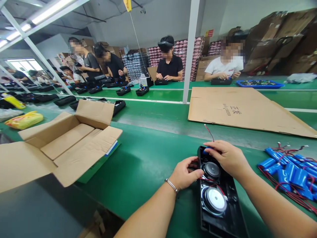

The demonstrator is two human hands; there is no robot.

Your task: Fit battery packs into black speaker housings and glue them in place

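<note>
The long rectangular casing of black plastic [230, 186] looks smooth with a low sheen. Inside it, the round silver metal speaker back [216, 200] shines brightly, while the round grey speaker back [212, 169] is duller. The blue cylindrical battery packs [294, 175] wear glossy, creased plastic film. The smooth green worktop [153, 145] has a soft gloss; the open brown box [86, 155] and flat brown sheet [247, 107] are matt cardboard. The slim silver bracelet [171, 185] is polished metal.

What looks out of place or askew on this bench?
The blue cylindrical plastic-wrapped battery packs at right: heaped at mixed angles, their thin red-and-black wires tangled rather than lined up. Nothing spilled or damaged stands out.
</note>
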